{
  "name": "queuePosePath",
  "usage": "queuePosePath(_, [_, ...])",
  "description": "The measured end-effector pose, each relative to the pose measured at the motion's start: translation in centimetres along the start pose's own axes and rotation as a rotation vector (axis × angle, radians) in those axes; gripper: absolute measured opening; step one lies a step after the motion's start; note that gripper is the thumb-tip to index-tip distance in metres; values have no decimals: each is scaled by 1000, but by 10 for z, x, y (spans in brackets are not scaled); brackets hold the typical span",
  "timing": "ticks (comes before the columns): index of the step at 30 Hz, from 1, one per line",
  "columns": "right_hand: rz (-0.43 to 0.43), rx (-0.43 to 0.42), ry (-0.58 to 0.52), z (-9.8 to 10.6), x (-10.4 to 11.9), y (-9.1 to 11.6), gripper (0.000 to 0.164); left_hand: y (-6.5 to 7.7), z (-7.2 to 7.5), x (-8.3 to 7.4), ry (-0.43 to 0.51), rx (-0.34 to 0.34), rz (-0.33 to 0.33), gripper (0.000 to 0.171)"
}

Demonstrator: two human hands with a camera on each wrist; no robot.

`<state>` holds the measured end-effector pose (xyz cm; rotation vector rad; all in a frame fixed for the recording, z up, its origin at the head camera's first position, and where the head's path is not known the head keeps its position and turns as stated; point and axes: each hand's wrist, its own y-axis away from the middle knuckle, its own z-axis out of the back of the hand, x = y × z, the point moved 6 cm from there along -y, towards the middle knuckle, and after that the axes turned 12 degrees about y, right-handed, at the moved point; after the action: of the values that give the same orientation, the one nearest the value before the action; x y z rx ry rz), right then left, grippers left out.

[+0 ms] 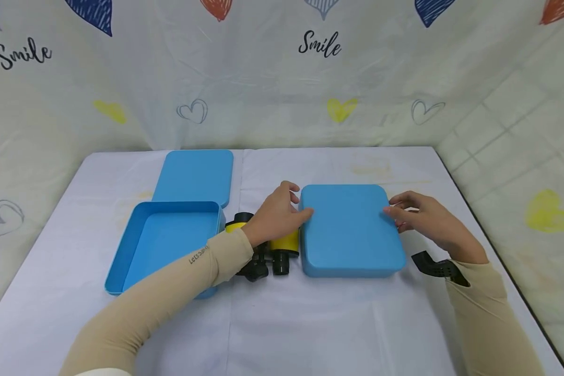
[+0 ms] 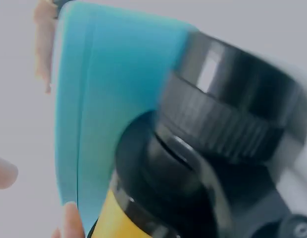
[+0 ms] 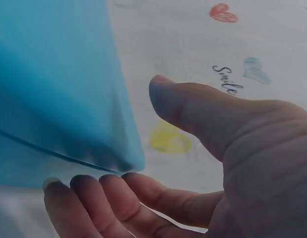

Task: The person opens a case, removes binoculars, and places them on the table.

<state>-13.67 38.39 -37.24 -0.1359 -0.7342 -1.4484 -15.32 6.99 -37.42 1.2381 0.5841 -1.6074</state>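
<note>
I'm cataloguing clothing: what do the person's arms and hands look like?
The left sleeve and right sleeve are tan, reaching the wrists. Small dark lettering marks the left one near the wrist; a white edge shows at its far end. A black, angled piece juts out at the right wrist. The left hand and right hand wear no gloves.

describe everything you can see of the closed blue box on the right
The closed blue box is roughly square and shallow, with rounded corners and a smooth, plain surface that looks like plastic. Its lid is on, a thin seam showing in both wrist views. It appears to lie flat on the white cloth, just right of the yellow-and-black binoculars. The left hand is at its left edge and the right hand at its right; whether either touches it is hard to tell.
</note>
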Motion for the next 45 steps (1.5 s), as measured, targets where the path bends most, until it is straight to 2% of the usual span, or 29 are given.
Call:
queuePosePath(5, [-5, 16, -10, -4, -5, -1, 67, -1, 2, 4, 29, 35, 100, 63])
queuePosePath(13, [10, 13, -36, -6, -5, -3, 64, -3, 3, 2, 1, 54, 171, 62])
queuePosePath(19, [13, 22, -72, -9, -4, -6, 59, -3, 4, 0, -56, 61, 163, 59])
queuePosePath(30, [23, 64, -79, -8, -13, -10, 52, -9, -7, -8, -112, 100, 135, 60])
queuePosePath(38, [36, 91, -99, -6, -12, -6, 45, -7, -10, -12, -94, 128, 188, 61])
queuePosePath(45, [52, 126, -144, -8, -11, -4, 40, -6, -10, -16, -148, 151, 200, 63])
